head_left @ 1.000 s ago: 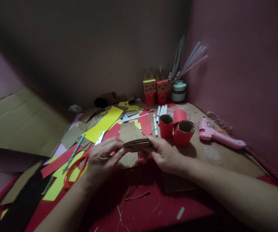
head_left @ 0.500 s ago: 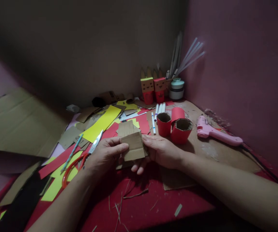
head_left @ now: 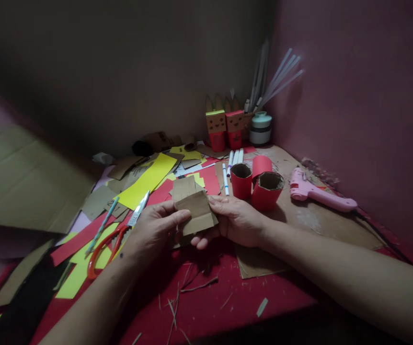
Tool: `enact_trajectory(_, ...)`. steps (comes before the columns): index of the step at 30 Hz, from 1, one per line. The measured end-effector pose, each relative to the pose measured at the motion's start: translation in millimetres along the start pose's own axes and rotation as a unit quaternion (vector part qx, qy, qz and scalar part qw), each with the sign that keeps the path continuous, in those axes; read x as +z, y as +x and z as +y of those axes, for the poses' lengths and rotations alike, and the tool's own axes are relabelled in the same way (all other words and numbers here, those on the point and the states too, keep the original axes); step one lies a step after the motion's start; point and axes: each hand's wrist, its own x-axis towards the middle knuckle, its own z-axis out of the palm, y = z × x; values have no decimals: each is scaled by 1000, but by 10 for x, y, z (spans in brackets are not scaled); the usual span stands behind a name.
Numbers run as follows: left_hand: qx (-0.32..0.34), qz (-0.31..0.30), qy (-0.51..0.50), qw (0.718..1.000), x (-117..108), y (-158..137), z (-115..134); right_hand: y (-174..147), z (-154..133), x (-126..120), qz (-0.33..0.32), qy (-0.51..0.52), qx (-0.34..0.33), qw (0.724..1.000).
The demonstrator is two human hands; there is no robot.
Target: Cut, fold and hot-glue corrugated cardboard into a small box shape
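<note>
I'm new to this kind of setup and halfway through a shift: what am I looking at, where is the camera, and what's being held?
There is no machine here: you see a person's two bare hands. The camera is worn on that person's head and looks forward and down. The left hand and the right hand hold a small piece of cardboard between them. On the surface, orange-handled scissors and a yellow paper strip lie to the left, among paper and cardboard scraps. To the right are three red cylinders and a pink glue gun. Two box-headed figures stand at the back.
</note>
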Motion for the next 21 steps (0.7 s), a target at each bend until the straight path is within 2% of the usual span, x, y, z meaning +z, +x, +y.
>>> enact_trajectory(9, 64, 56, 12, 996, 90, -7, 8, 33, 42, -44, 70, -16, -13, 997)
enact_trajectory(14, 142, 117, 80, 980, 129, -33, -21, 37, 26, -62, 122, -16, -14, 992)
enact_trajectory(17, 196, 155, 124, 960, 152, -53, -22, 32, 11, -59, 126, -8, -7, 992)
enact_trajectory(21, 219, 140, 119, 958, 159, -44, -21, 26, 5, -62, 111, -16, 2, 994)
